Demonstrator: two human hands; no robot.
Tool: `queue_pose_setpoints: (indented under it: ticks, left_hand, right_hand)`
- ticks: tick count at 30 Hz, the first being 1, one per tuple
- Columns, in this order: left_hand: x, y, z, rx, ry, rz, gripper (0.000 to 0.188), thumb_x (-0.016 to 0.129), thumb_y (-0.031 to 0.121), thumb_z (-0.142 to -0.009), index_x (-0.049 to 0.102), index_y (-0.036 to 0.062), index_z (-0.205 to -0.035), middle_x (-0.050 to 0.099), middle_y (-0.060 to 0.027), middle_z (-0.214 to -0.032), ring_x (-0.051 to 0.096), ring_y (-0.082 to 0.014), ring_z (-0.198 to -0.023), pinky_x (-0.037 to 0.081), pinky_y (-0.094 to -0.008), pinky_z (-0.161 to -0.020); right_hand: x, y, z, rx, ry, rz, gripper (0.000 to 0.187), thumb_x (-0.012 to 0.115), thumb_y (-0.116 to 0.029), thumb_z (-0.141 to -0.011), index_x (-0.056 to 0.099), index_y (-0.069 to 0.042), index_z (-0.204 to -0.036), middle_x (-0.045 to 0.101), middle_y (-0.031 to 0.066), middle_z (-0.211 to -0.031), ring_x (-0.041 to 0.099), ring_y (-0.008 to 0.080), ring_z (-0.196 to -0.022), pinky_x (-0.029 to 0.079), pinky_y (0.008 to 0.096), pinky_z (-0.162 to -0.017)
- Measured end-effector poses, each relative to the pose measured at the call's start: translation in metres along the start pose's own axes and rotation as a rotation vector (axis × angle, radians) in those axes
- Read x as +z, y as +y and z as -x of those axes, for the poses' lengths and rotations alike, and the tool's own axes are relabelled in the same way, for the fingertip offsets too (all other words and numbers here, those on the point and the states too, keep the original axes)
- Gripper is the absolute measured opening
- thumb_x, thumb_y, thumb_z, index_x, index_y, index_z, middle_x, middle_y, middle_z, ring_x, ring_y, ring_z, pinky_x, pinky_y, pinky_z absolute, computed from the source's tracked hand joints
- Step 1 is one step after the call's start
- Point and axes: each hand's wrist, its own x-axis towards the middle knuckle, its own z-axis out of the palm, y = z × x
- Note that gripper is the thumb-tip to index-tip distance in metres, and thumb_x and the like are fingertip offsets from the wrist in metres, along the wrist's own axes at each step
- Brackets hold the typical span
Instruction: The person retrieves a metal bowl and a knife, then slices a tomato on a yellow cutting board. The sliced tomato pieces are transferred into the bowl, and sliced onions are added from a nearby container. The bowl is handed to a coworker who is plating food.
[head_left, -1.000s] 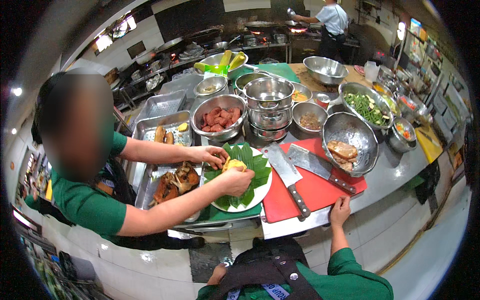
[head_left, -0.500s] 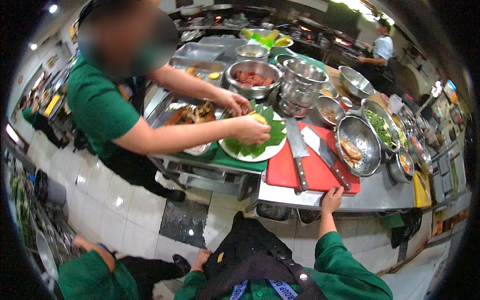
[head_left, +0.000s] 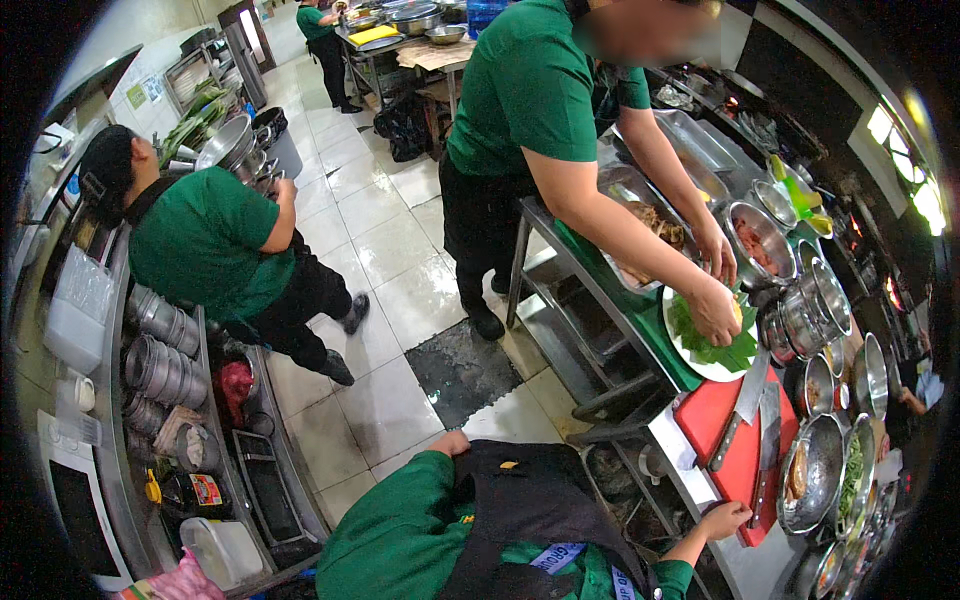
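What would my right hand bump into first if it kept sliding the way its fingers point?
Your right hand rests at the edge of the red cutting board, fingers pointing across it. The first thing would probably be the nearer cleaver, at its dark handle end, though the fisheye bend makes the exact line uncertain.

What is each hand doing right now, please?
Left hand: against the black apron, grip cannot be told.
Right hand: open, resting on the red cutting board edge, holding nothing.
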Motion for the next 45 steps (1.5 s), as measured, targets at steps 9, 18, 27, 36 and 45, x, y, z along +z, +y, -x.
queue_pose_setpoints:
  ticks: [9,18,27,36,45]
  left_hand:
    - [-0.024,0.050,-0.002,0.218,-0.014,0.066,0.031,0.054,0.030,-0.077,0.066,0.0033,-0.088,0.065,-0.0194,-0.094,0.061,-0.0364,-0.092,0.048,-0.0445,-0.081]
    - [0.000,0.008,-0.008,0.186,-0.057,-0.024,0.028,0.055,0.028,-0.076,0.066,0.0065,-0.090,0.065,-0.0187,-0.095,0.061,-0.0377,-0.088,0.049,-0.0454,-0.078]
    - [-0.007,0.008,0.001,0.212,-0.191,-0.070,0.033,0.053,0.034,-0.080,0.067,0.0056,-0.088,0.065,-0.0173,-0.095,0.061,-0.0376,-0.090,0.048,-0.0466,-0.081]
    - [-0.014,0.011,0.006,0.470,-0.008,-0.045,0.024,0.052,0.025,-0.080,0.064,0.0046,-0.077,0.061,-0.0147,-0.083,0.059,-0.0373,-0.088,0.048,-0.0436,-0.079]
    - [-0.010,0.002,-0.010,0.451,-0.087,-0.040,0.033,0.054,0.032,-0.083,0.063,0.0011,-0.087,0.064,-0.0202,-0.094,0.059,-0.0374,-0.091,0.046,-0.0434,-0.082]
  right_hand:
    - [0.003,0.006,0.000,-0.057,0.009,-0.063,0.025,0.043,-0.029,-0.089,0.054,-0.009,-0.096,0.065,0.0198,-0.088,0.061,0.0416,-0.078,0.045,0.0512,-0.065]
    - [-0.007,-0.002,0.003,-0.008,-0.055,-0.038,0.023,0.042,-0.032,-0.089,0.054,-0.013,-0.096,0.066,0.0167,-0.091,0.062,0.0403,-0.081,0.046,0.0504,-0.067]
    - [-0.004,-0.002,0.002,-0.016,-0.084,-0.028,0.024,0.042,-0.030,-0.089,0.052,-0.011,-0.100,0.065,0.0198,-0.092,0.060,0.0423,-0.083,0.045,0.0510,-0.069]
    - [-0.002,0.001,0.003,-0.028,-0.058,-0.069,0.027,0.044,-0.033,-0.088,0.050,-0.009,-0.099,0.063,0.0234,-0.088,0.058,0.0459,-0.078,0.041,0.0541,-0.065]
    - [-0.002,-0.001,0.004,-0.075,-0.010,-0.068,0.025,0.044,-0.028,-0.086,0.050,-0.007,-0.099,0.062,0.0250,-0.084,0.058,0.0461,-0.078,0.042,0.0545,-0.066]
